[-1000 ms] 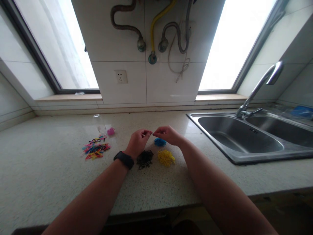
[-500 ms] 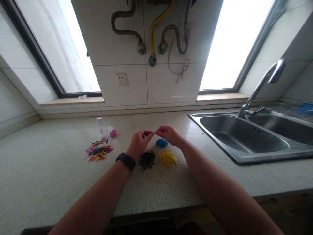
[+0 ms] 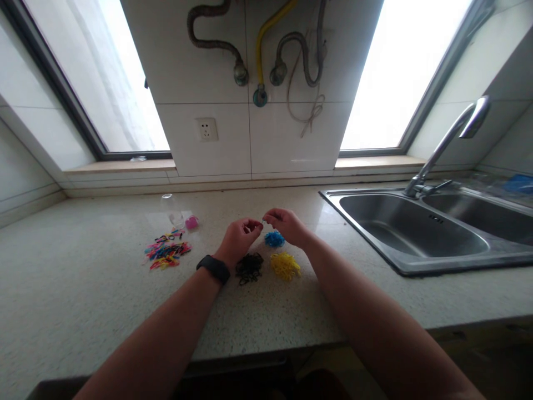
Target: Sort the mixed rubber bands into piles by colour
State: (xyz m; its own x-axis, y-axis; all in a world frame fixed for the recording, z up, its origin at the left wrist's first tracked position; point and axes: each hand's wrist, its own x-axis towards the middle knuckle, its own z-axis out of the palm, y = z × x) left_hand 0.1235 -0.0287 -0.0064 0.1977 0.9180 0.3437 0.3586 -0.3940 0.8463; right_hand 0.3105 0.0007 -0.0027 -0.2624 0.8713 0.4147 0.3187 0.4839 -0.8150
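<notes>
My left hand (image 3: 242, 236) and my right hand (image 3: 287, 225) meet fingertip to fingertip above the counter, both closed in a pinch. Between them is something too small to make out. Just under my right hand lies a small pile of blue rubber bands (image 3: 274, 239). Nearer to me, a pile of black rubber bands (image 3: 249, 268) rests by my left wrist, with a pile of yellow rubber bands (image 3: 285, 266) to its right. A heap of mixed-colour rubber bands (image 3: 167, 253) is spread further left. My left wrist wears a black band.
Behind the mixed heap are a clear plastic container (image 3: 170, 208) and a small pink object (image 3: 192, 222). A double steel sink (image 3: 366, 236) with a tap (image 3: 445, 147) is set into the counter (image 3: 104, 311) at the right. Pipes and a socket (image 3: 206, 129) are on the tiled wall.
My fingertips have parted slightly, with the right ones a little higher than the left. The head view has shifted slightly. The piles look the same.
</notes>
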